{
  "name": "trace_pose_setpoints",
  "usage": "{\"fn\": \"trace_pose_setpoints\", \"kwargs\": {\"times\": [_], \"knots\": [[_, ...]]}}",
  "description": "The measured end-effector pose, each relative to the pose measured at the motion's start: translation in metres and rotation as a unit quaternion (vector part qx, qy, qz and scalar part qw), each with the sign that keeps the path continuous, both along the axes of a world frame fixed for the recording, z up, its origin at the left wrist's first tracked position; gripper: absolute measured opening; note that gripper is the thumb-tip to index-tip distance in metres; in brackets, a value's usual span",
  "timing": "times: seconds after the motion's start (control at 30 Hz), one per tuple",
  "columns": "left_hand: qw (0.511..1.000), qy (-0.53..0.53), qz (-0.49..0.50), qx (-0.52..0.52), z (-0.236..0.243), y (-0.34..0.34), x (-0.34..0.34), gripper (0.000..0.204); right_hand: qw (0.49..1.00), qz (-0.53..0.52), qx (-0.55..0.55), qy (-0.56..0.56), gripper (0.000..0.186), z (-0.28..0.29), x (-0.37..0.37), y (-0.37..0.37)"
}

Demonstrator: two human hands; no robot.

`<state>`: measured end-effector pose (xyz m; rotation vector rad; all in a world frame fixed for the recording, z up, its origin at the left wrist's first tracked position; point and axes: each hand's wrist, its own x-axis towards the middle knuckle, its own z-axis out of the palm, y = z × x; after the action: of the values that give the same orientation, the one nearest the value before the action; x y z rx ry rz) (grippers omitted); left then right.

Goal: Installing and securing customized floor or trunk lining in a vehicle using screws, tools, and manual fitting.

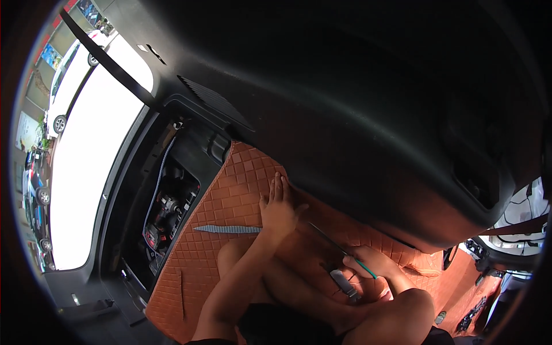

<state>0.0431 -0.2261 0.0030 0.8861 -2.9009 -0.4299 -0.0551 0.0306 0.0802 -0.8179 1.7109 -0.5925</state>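
Observation:
My left hand point(279, 207) lies with its fingers stretched out on a brown quilted mat point(238, 195), close to the foot of the black side trim. It holds nothing. In my right hand point(371, 260) is a screwdriver point(366, 269) with a green handle and a long, thin shaft. The shaft points up and left toward my left hand, its tip near the mat beside the trim. Next to my left wrist lies a grey ridged strip point(225, 229). A grey oblong object point(343, 284) rests by my legs below the right hand; its kind I cannot make out.
Black side trim point(368, 132) rises along the far side. At left, an open storage well point(167, 207) holds tools and cables. Beyond the vehicle's opening stand parked cars point(60, 109). Loose dark parts point(471, 310) lie on the floor at lower right.

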Motion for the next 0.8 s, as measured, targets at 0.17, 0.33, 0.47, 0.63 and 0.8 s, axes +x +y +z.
{"fn": "trace_pose_setpoints", "kwargs": {"times": [0.17, 0.33, 0.47, 0.63, 0.8], "knots": [[0.999, -0.048, 0.008, -0.005, -0.01, 0.002, -0.006, 0.091, 0.997, -0.019, 0.057, 0.039, 0.052, 0.027, -0.003, 0.046], [0.993, 0.079, 0.085, -0.014, -0.006, 0.021, -0.009, 0.069, 0.957, -0.209, 0.093, 0.176, 0.055, 0.032, 0.031, 0.163], [0.92, 0.281, -0.187, -0.2, 0.001, 0.055, 0.004, 0.024, 0.857, -0.388, 0.238, 0.241, 0.048, 0.016, 0.094, 0.282], [0.934, 0.158, -0.307, -0.095, 0.006, 0.094, 0.003, 0.045, 0.755, -0.429, 0.2, 0.454, 0.028, -0.085, 0.196, 0.408], [0.937, 0.15, -0.305, -0.078, 0.008, 0.1, -0.008, 0.052, 0.735, -0.457, 0.333, 0.374, 0.028, -0.134, 0.257, 0.452]]}}
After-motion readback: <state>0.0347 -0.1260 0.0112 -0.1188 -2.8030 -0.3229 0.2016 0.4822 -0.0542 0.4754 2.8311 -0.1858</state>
